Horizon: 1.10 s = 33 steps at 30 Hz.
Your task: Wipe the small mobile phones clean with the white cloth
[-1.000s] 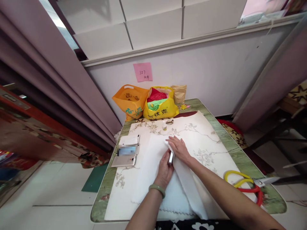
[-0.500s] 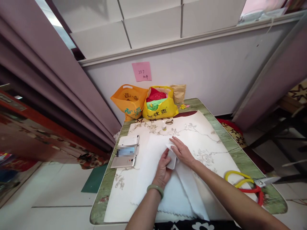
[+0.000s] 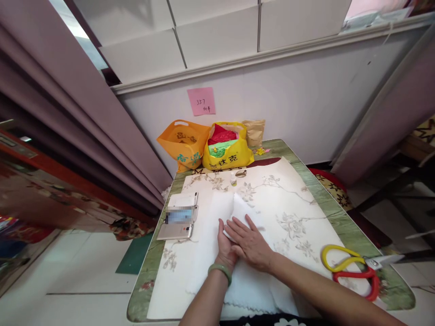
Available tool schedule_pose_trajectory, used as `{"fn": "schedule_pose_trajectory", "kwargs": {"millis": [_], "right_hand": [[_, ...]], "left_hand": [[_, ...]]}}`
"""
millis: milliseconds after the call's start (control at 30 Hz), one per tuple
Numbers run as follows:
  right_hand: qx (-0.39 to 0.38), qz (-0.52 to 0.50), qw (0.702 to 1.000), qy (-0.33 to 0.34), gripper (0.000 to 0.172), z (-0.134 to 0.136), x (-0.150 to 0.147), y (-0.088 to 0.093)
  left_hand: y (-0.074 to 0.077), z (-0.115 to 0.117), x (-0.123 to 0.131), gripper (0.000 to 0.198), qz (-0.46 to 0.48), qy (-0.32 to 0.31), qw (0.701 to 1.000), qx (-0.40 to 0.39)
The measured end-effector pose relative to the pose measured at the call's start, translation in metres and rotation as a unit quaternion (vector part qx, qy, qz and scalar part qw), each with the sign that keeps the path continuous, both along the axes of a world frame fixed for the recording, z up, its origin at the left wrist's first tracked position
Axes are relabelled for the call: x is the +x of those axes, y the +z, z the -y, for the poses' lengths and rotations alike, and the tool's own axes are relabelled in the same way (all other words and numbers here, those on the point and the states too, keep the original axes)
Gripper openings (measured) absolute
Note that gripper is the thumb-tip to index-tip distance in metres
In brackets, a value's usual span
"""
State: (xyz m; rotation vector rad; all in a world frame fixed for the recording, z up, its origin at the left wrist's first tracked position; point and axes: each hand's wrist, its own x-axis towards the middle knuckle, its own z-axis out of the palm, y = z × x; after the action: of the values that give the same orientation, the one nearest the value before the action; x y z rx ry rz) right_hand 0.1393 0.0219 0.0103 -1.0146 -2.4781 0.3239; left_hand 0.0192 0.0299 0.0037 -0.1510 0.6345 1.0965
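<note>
A white cloth (image 3: 243,287) with a scalloped lower edge lies over the middle of the table, one part folded up toward its far end. My left hand (image 3: 226,246), with a green bangle at its wrist, is closed around a raised fold of the cloth; its fingers are partly hidden. Over that same fold my right hand (image 3: 249,242) rests flat with fingers stretched out, covering part of the left palm. Whatever lies between the two hands under the cloth is hidden.
Several phones (image 3: 181,215) lie left of the cloth. Scissors (image 3: 360,267) with yellow and red handles sit at the right edge. A small bottle (image 3: 233,180) and glasses (image 3: 241,173) are beyond the cloth. An orange bag (image 3: 186,142) and yellow bag (image 3: 231,156) stand at the back.
The cloth fold has come over the small white rectangular object seen in my left hand earlier. My right hand has moved nearer to me and now presses flat on it.
</note>
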Motion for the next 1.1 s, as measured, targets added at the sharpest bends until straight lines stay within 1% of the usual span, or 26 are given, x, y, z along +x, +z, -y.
{"fn": "schedule_pose_trajectory", "kwargs": {"millis": [33, 67, 133, 200, 267, 333, 400, 433, 467, 533, 567, 600, 633, 667, 700, 733, 767, 833, 867, 900, 933, 967, 1033, 1100], "right_hand": [[-0.007, 0.005, 1.000, 0.013, 0.060, -0.004, 0.003, 0.000], [-0.016, 0.006, 1.000, 0.012, 0.059, -0.011, 0.007, -0.001], [-0.040, -0.012, 0.999, -0.022, 0.056, -0.029, 0.015, -0.001], [-0.076, -0.061, 0.993, -0.062, 0.054, -0.046, 0.022, -0.003], [-0.122, -0.160, 0.973, -0.115, 0.049, -0.058, 0.029, -0.006], [-0.156, -0.258, 0.937, -0.176, 0.045, -0.063, 0.036, -0.008], [-0.182, -0.347, 0.889, -0.237, 0.047, -0.064, 0.044, -0.008], [-0.200, -0.392, 0.859, -0.262, 0.049, -0.063, 0.049, -0.006], [-0.224, -0.440, 0.822, -0.282, 0.051, -0.062, 0.054, -0.003], [-0.291, -0.538, 0.726, -0.315, 0.055, -0.061, 0.063, 0.006], [-0.325, -0.568, 0.683, -0.326, 0.058, -0.059, 0.065, 0.011], [-0.355, -0.584, 0.648, -0.334, 0.060, -0.057, 0.066, 0.016], [-0.379, -0.588, 0.629, -0.337, 0.063, -0.053, 0.065, 0.021], [-0.394, -0.580, 0.631, -0.331, 0.065, -0.048, 0.061, 0.026], [-0.396, -0.563, 0.654, -0.314, 0.065, -0.043, 0.055, 0.029], [-0.382, -0.536, 0.699, -0.279, 0.064, -0.036, 0.048, 0.031], [-0.353, -0.495, 0.760, -0.230, 0.059, -0.029, 0.039, 0.031], [-0.254, -0.373, 0.887, -0.101, 0.047, -0.016, 0.022, 0.029], [-0.197, -0.309, 0.929, -0.050, 0.043, -0.012, 0.015, 0.026], [-0.145, -0.248, 0.958, -0.013, 0.042, -0.009, 0.009, 0.023], [-0.102, -0.199, 0.975, 0.003, 0.042, -0.009, 0.005, 0.021], [-0.069, -0.164, 0.984, -0.003, 0.042, -0.011, 0.002, 0.018], [-0.034, -0.135, 0.989, -0.054, 0.042, -0.018, 0.000, 0.016], [-0.037, -0.152, 0.979, -0.130, 0.043, -0.028, 0.000, 0.016]], "left_hand": [[0.001, 0.000, 0.000, 0.052, 0.003, 0.007, 1.000, 0.008], [0.002, -0.001, 0.000, 0.053, 0.004, 0.014, 1.000, 0.018], [0.005, -0.003, 0.000, 0.051, -0.001, 0.019, 0.999, 0.041], [0.007, -0.003, 0.001, 0.051, -0.007, 0.006, 0.998, 0.064], [0.009, -0.003, 0.001, 0.055, -0.018, -0.017, 0.995, 0.096], [0.009, -0.001, 0.001, 0.052, -0.041, -0.021, 0.991, 0.128], [0.007, 0.000, 0.002, 0.044, -0.073, -0.008, 0.986, 0.151], [0.007, 0.001, 0.002, 0.043, -0.089, -0.004, 0.983, 0.158], [0.006, 0.001, 0.002, 0.044, -0.103, -0.004, 0.981, 0.162], [0.004, 0.001, 0.002, 0.047, -0.118, -0.011, 0.979, 0.164], [0.004, 0.001, 0.003, 0.047, -0.118, -0.013, 0.979, 0.163], [0.004, 0.001, 0.003, 0.046, -0.114, -0.014, 0.980, 0.163], [0.004, 0.001, 0.003, 0.045, -0.108, -0.013, 0.981, 0.163], [0.004, 0.000, 0.003, 0.044, -0.101, -0.011, 0.981, 0.163], [0.003, 0.000, 0.003, 0.043, -0.095, -0.009, 0.982, 0.162], [0.001, -0.001, 0.003, 0.040, -0.092, -0.005, 0.983, 0.156], [-0.001, -0.001, 0.002, 0.037, -0.090, 0.002, 0.985, 0.147], [-0.006, -0.003, 0.002, 0.031, -0.089, 0.022, 0.988, 0.125], [-0.009, -0.003, 0.002, 0.028, -0.091, 0.033, 0.988, 0.117], [-0.011, -0.003, 0.002, 0.027, -0.094, 0.042, 0.988, 0.111], [-0.013, -0.004, 0.002, 0.026, -0.095, 0.044, 0.989, 0.106], [-0.014, -0.004, 0.002, 0.026, -0.095, 0.038, 0.990, 0.100], [-0.012, -0.003, 0.003, 0.027, -0.092, 0.014, 0.992, 0.090], [-0.008, -0.001, 0.004, 0.029, -0.093, -0.004, 0.991, 0.094]]}}
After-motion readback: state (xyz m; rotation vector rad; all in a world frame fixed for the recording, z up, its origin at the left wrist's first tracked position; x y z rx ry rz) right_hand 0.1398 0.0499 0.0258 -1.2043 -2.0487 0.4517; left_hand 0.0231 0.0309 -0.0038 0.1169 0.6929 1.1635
